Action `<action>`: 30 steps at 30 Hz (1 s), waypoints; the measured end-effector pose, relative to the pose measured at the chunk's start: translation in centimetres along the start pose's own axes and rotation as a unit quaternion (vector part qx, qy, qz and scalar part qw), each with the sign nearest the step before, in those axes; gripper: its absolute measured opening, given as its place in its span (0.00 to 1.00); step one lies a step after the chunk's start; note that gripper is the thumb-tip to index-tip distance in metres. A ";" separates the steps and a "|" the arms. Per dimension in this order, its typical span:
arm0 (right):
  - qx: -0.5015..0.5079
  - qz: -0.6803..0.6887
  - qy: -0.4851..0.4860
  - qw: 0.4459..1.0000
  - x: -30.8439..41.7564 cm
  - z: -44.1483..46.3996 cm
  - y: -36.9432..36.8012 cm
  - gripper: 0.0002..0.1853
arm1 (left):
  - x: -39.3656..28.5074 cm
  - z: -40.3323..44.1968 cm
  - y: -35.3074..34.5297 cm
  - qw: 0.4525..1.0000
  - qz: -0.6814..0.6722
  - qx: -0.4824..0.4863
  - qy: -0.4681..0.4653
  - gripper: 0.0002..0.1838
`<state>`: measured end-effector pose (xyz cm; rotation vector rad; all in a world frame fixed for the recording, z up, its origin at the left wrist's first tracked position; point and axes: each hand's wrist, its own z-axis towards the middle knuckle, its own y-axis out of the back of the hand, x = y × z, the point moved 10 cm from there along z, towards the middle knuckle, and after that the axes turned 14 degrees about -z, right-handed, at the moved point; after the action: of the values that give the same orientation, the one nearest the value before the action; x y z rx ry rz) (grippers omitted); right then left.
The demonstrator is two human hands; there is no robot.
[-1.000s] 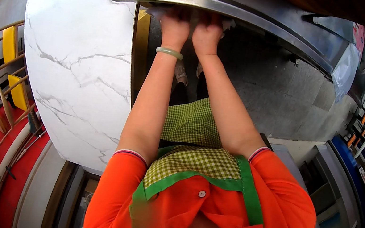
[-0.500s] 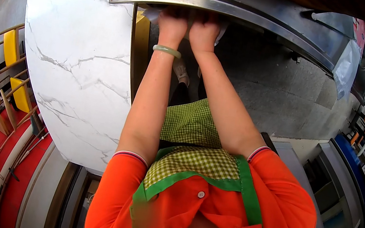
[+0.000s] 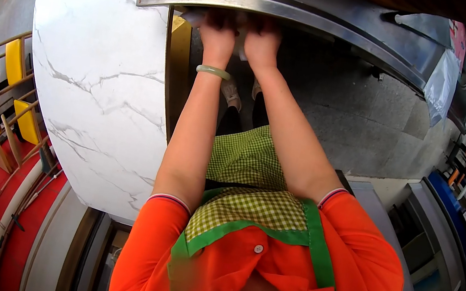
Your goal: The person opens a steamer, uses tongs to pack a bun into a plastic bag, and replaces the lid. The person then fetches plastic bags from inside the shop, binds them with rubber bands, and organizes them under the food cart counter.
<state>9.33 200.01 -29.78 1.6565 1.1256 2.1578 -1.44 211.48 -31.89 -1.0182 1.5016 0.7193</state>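
Note:
My left hand (image 3: 218, 35), below a pale green bangle (image 3: 213, 72), reaches to the front edge of a stainless steel counter (image 3: 255, 6). Beside it is my right hand (image 3: 261, 45), a narrow gap apart. Both hands are closed, fingers curled and partly hidden in shadow under the steel edge. A thin whitish sheet (image 3: 242, 53) shows between them, and a pale edge also sticks out left of my left hand. Whether it is cloth, paper or plastic I cannot tell.
A white marble-patterned tabletop (image 3: 102, 88) adjoins the counter on the left. Yellow-and-wood chairs (image 3: 25, 88) stand beyond it. A clear plastic bag (image 3: 441, 84) hangs at the counter's right end. Grey floor tiles (image 3: 364, 124) lie below.
Both hands have shifted slightly, and my right hand has turned a little. The pale sheet no longer shows right of my right hand; part of it now hangs between the hands.

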 end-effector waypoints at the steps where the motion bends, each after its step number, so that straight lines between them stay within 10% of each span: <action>1: 0.000 0.000 -0.001 1.000 0.0 0.0 0.0 0.10 | 0.5 -0.1 -0.1 1.000 0.001 0.001 0.000 0.06; 13: -0.015 0.069 -0.064 0.995 -1.0 -0.6 -0.9 0.12 | 3.4 -1.3 1.5 0.999 -0.023 -0.035 0.018 0.07; 22: 0.020 0.018 0.110 0.994 2.1 -0.4 0.6 0.11 | -0.5 -1.0 0.5 0.995 0.008 0.010 -0.095 0.12; 24: 0.056 0.079 0.075 0.992 1.0 -0.1 -0.3 0.11 | 1.9 -0.6 0.3 0.998 -0.039 0.032 0.047 0.15; 30: 0.002 -0.002 0.000 1.000 1.1 -0.1 0.0 0.08 | -0.4 0.3 0.1 1.000 0.007 0.015 -0.023 0.09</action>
<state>8.85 200.62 -28.93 1.6532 1.1339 2.1549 -1.39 211.90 -31.58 -0.9626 1.4768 0.7245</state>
